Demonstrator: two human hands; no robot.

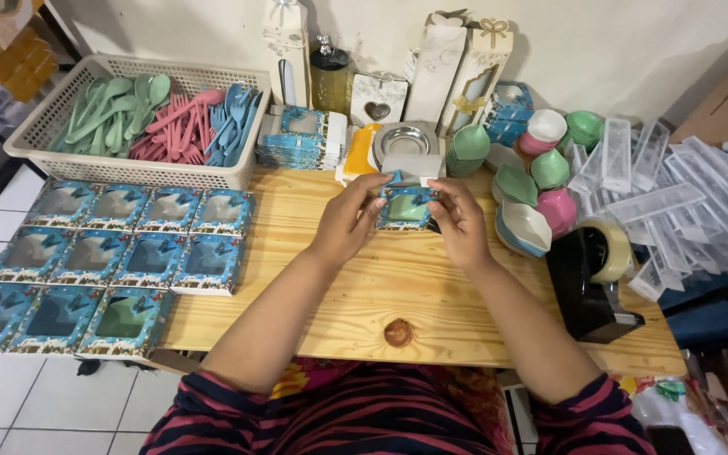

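Note:
My left hand (349, 221) and my right hand (458, 221) together hold a small blue gift box (407, 207) with a clear window, a green item showing inside. The box hangs just above the wooden table (330, 278), with fingers of both hands pinching its upper corners and flaps. Behind the box a flat stack of unfolded blue boxes (301, 137) lies beside a shiny round metal dish (404, 139).
Rows of finished blue window boxes (120, 257) cover the left. A white basket (132, 164) holds green, pink and blue plastic cutlery. Pastel bowls (541, 181), clear plastic cases (667, 198) and a black tape dispenser (587, 282) stand right. Tall white gift boxes (444, 72) line the wall.

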